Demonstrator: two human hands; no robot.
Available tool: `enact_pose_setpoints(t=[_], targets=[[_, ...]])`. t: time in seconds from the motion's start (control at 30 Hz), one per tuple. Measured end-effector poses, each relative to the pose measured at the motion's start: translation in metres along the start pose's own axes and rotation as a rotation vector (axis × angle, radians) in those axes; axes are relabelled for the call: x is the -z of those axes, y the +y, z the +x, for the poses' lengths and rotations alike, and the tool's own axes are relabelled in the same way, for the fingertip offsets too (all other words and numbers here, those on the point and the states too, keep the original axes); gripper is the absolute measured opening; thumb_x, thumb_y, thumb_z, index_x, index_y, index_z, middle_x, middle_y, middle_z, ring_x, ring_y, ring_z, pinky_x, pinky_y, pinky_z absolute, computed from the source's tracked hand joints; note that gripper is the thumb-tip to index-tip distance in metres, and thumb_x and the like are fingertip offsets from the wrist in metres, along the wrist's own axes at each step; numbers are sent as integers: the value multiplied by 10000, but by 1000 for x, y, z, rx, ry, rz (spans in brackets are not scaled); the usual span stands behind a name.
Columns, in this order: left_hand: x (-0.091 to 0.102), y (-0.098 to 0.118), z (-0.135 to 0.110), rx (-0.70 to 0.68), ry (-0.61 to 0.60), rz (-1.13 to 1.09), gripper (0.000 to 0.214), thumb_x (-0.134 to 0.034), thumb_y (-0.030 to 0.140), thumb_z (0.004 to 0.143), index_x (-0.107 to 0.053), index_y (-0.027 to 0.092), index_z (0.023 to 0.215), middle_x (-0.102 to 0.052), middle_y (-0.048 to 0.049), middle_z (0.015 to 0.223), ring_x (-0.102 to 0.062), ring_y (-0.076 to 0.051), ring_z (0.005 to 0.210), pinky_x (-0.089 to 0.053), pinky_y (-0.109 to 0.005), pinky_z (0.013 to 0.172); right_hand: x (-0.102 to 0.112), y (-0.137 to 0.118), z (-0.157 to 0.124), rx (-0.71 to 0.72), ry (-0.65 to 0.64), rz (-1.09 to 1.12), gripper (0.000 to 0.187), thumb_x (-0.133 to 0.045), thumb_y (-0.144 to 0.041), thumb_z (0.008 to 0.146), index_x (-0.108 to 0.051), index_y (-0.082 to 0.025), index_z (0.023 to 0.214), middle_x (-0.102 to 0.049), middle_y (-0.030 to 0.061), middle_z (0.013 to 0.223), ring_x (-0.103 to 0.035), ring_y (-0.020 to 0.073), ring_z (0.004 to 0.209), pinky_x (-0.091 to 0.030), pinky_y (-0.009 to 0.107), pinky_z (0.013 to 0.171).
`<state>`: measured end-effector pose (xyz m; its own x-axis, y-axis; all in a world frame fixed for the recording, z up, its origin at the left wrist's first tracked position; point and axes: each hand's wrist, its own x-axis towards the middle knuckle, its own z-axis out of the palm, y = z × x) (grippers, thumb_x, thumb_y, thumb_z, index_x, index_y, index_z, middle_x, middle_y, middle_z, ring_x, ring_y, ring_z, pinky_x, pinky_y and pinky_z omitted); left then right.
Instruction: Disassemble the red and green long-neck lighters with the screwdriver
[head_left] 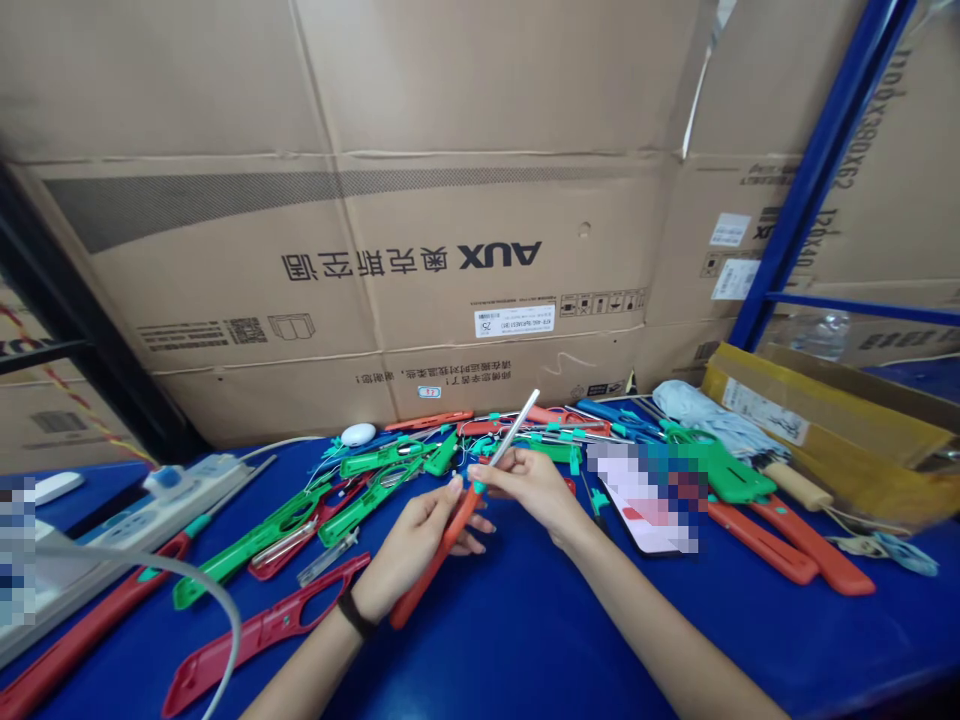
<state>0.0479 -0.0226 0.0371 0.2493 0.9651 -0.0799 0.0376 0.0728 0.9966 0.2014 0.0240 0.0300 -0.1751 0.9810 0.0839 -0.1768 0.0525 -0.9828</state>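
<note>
My left hand (417, 548) is wrapped round an orange plastic handle (420, 590) that slants up to the right over the blue table (525, 640). My right hand (525, 483) pinches a thin silver metal rod (516, 428) near a small teal piece at the handle's upper end. The rod points up and right, away from me. A dark band sits on my left wrist. Both hands hover just above the tabletop, near its middle.
Several green, red and orange handles (285, 525) and metal rods lie scattered behind and left of my hands. A power strip (172, 490) and grey cable lie at the left. A phone (649, 505) is at the right, with a yellow box (840, 440) beyond. Cardboard boxes (450, 280) form a wall behind.
</note>
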Motion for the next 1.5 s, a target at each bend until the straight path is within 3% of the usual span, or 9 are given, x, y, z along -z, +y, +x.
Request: enact_pose_setpoints(t=[0.1, 0.33, 0.5, 0.6, 0.8, 1.03, 1.2, 1.33, 1.5], targets=[[1, 0, -1, -69, -3, 77, 584, -481, 624, 811, -635, 98, 1013, -710, -110, 845, -642, -178, 607, -528, -306, 626, 7, 3, 4, 61, 107, -180, 295, -786, -367, 555, -564, -175, 586, -630, -10, 572, -575, 147, 554, -433, 263, 556], [8, -1, 1, -268, 9, 376, 322, -546, 411, 850, -708, 153, 951, -722, -57, 859, -635, -205, 776, -465, -242, 692, 22, 3, 10, 171, 56, -440, 305, -665, -433, 686, -563, -195, 525, -664, 34, 580, -630, 217, 612, -443, 296, 582], [17, -3, 1, -264, -79, 529, 356, -507, 421, 864, -743, 154, 885, -726, -43, 807, -621, -195, 703, -440, -222, 628, 53, -18, 12, 282, 499, -533, 398, -656, -543, 676, -561, -194, 843, -699, 93, 831, -663, 235, 740, -485, 328, 667], [23, -5, 1, -245, -173, 633, 369, -497, 436, 867, -746, 164, 898, -734, -47, 815, -634, -202, 734, -441, -217, 642, 72, -31, 2, 355, 576, -544, 413, -588, -560, 731, -521, -195, 913, -697, 98, 833, -668, 231, 784, -502, 323, 682], [28, -10, 5, -245, -204, 745, 352, -473, 420, 882, -720, 172, 917, -735, -29, 813, -643, -169, 723, -438, -205, 651, 90, -36, -44, 365, 281, -735, 283, -511, -501, 814, -538, -219, 819, -685, 41, 793, -666, 198, 756, -505, 295, 700], [24, -15, 10, -259, 11, 853, 303, -456, 386, 882, -712, 224, 895, -734, -4, 864, -653, -182, 761, -442, -227, 659, 83, -22, -92, 221, 235, -1161, 197, -478, -408, 833, -547, -245, 746, -614, -17, 649, -573, 155, 556, -375, 240, 498], [27, -7, 3, -267, 53, 851, 282, -481, 403, 870, -696, 238, 950, -725, -9, 932, -658, -190, 839, -471, -242, 726, 79, -31, -87, 163, 196, -1314, 159, -453, -326, 853, -561, -242, 774, -647, 0, 764, -606, 169, 648, -366, 243, 534], [33, -7, -22, -288, -22, 1032, 294, -642, 427, 755, -660, 305, 1021, -687, 13, 1008, -648, -202, 854, -480, -256, 739, 83, -47, -73, 36, 120, -1412, 77, -521, -294, 824, -566, -231, 825, -670, 20, 805, -634, 208, 768, -371, 257, 576], [54, -20, -57, -281, -5, 1139, 266, -557, 348, 827, -630, 364, 1082, -650, 18, 1121, -631, -200, 982, -476, -255, 838, 75, -38, -73, -144, 78, -1442, 206, -618, -311, 760, -505, -189, 882, -664, 81, 796, -656, 263, 784, -411, 284, 574]])
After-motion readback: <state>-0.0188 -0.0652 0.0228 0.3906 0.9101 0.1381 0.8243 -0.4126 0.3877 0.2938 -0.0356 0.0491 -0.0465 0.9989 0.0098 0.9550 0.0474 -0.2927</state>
